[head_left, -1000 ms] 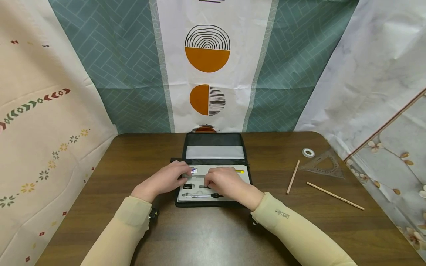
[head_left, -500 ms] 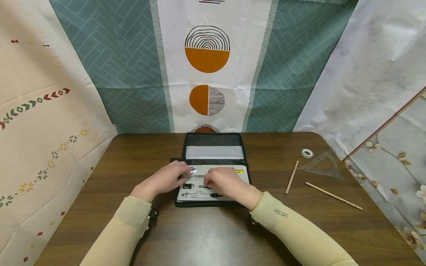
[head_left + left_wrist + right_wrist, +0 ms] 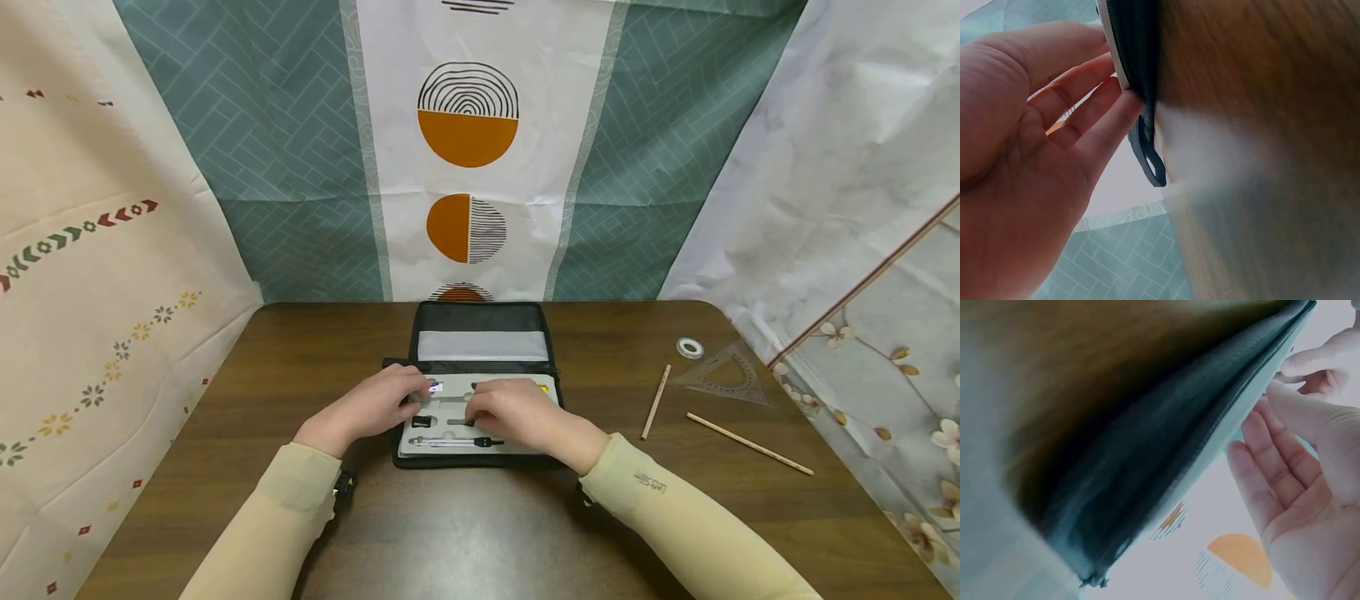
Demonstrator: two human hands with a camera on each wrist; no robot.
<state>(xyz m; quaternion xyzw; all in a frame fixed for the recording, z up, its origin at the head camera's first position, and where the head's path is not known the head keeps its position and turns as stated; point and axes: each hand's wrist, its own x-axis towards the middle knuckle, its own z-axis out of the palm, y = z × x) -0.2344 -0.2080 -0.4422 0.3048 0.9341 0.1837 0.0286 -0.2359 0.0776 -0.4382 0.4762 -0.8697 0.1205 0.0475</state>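
Here's the black case, open, lid laid back to the middle of the table's far edge, presumably so its grey tray faces the person. The left hand rests relaxed fingers on the tray's left side, likely steadying it. The right hand bends over the middle; whether it grasps anything, I can't tell! Compass along the near side, sharpener just behind. Toward the table's right edge: pencil, second pencil, clear set square, white ring.
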